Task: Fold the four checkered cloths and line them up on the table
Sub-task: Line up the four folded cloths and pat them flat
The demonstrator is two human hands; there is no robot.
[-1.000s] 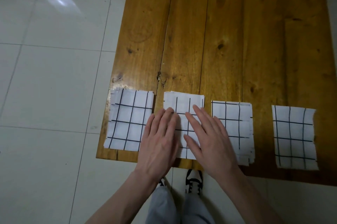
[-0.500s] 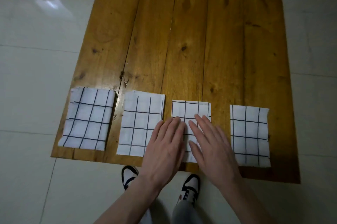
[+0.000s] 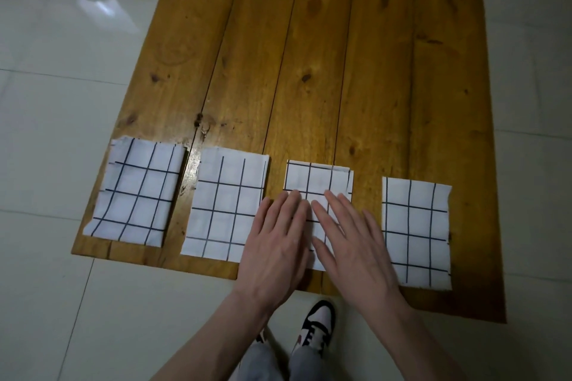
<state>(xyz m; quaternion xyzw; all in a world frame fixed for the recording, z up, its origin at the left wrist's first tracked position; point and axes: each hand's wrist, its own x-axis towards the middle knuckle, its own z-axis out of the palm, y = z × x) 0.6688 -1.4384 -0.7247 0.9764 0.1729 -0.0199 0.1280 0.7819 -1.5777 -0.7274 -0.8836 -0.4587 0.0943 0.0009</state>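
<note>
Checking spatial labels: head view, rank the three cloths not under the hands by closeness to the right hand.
From the right hand:
1. Far-right cloth, just beside it on its right.
2. Second cloth from left, beyond the left hand.
3. Far-left cloth, at the table's left edge.

Four folded cloths are being kept in a row along the near edge of the table (image 3: 309, 55). The third cloth (image 3: 318, 177) from the left is being covered by the left hand (image 3: 275, 244) and the right hand (image 3: 356, 244), side by side.
</note>
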